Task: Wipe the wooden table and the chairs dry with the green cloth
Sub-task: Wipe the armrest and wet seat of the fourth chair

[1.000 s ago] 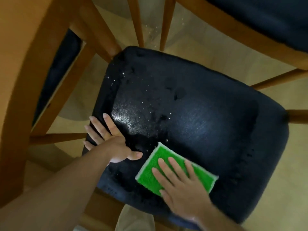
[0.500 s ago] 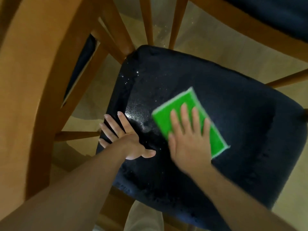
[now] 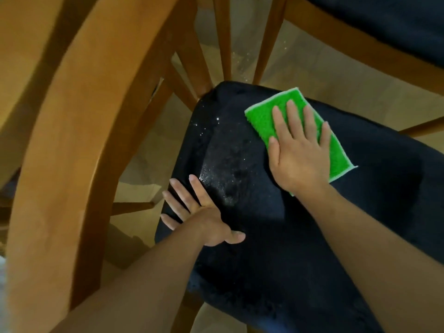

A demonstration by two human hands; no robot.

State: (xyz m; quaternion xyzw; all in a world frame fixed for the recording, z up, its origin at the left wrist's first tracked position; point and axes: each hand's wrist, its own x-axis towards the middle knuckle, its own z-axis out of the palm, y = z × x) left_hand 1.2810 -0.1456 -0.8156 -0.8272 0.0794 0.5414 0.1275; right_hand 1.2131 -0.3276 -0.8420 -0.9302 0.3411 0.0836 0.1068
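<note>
A chair with a dark blue padded seat [image 3: 360, 224] fills the middle of the head view. Water droplets [image 3: 225, 174] glisten on the seat's left part. The green cloth [image 3: 266, 118] lies flat on the far part of the seat. My right hand [image 3: 298, 152] presses on the cloth with straight, spread fingers and covers its middle. My left hand [image 3: 201, 215] rests flat on the seat's left edge, fingers straight and apart, holding nothing.
The chair's curved wooden backrest [image 3: 79, 145] sweeps down the left side, close to my left arm. A second chair with a dark seat [image 3: 394, 25] stands at the top right. Wooden legs and rails [image 3: 223, 37] cross above the pale floor [image 3: 336, 92], which is speckled with drops.
My right hand has slid the green cloth across the seat from the near edge to the far edge. My left hand has stayed flat on the seat's left edge.
</note>
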